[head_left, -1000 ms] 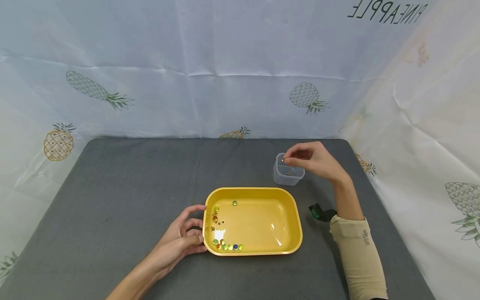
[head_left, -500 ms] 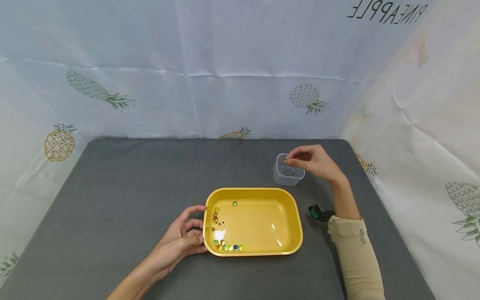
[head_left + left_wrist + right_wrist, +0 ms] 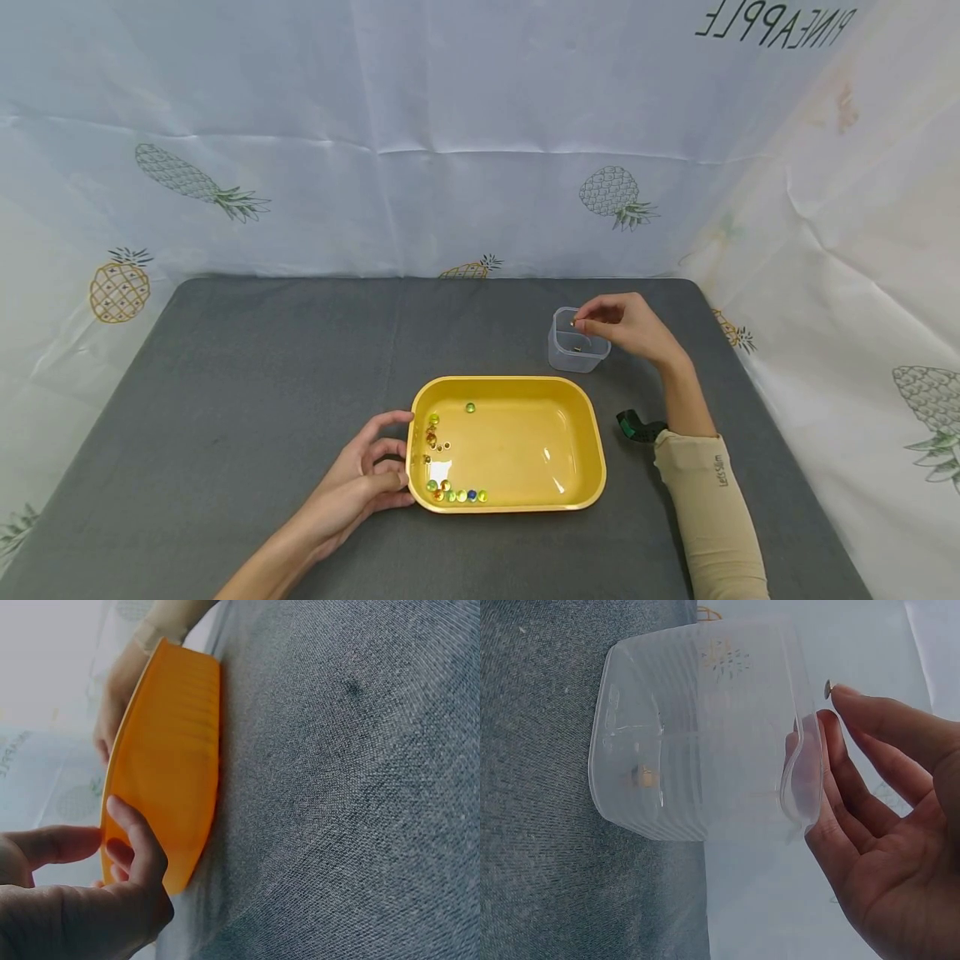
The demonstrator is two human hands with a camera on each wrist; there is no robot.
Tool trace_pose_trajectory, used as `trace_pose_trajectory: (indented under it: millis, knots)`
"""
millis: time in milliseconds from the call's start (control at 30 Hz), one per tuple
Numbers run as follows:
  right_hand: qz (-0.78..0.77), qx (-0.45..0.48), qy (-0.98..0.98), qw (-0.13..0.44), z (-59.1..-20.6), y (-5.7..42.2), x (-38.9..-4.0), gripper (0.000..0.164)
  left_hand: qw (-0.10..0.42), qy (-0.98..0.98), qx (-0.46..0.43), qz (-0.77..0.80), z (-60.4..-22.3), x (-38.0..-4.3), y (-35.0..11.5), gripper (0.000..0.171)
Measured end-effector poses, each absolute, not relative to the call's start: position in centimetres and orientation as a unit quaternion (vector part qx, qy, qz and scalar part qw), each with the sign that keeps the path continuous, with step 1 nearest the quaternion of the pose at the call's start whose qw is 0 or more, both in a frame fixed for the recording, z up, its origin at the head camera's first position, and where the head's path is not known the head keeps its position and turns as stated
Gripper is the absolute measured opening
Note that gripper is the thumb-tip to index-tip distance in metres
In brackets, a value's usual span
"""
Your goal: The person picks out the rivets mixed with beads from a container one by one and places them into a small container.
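My right hand [image 3: 630,327] is over the clear plastic container [image 3: 579,363], a small gold-coloured metal piece [image 3: 572,323] at the tips of thumb and forefinger. In the right wrist view, the metal piece [image 3: 828,689] shows edge-on as a thin disc outside the container's opening. A divider splits the container, and another gold-coloured piece [image 3: 577,349] lies inside it. My left hand [image 3: 360,479] rests against the left end of a yellow tray [image 3: 517,507], fingers spread along its outer wall. Within the tray are green, amber and blue glass marbles [image 3: 461,495] and several small gold rings [image 3: 447,446].
A grey cloth [image 3: 225,433] covers the table. Behind and to the right hangs a white curtain [image 3: 480,208] with printed pineapples. A black-and-green device [image 3: 637,427] shows beside my right wrist, near a beige sleeve [image 3: 708,508].
My right hand has shifted slightly right and toward me over the container, still pinching the gold piece. My left hand and the tray stay in place.
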State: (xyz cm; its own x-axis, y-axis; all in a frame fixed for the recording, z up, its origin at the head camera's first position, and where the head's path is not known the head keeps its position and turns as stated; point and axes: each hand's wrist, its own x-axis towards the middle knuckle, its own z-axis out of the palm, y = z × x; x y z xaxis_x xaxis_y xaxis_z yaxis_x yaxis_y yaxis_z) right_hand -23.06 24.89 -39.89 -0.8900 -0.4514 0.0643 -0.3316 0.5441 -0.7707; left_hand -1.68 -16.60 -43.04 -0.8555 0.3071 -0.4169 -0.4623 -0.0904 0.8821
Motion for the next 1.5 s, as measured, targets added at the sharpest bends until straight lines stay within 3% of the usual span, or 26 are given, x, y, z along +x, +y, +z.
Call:
trace_pose_trajectory:
  millis: [1500]
  knots:
    - [-0.411, -0.211, 0.884, 0.075, -39.99, 24.53, -23.20, 0.018, 0.259, 0.615, -0.060, 0.743, -43.16, -1.59, -16.65, 0.080]
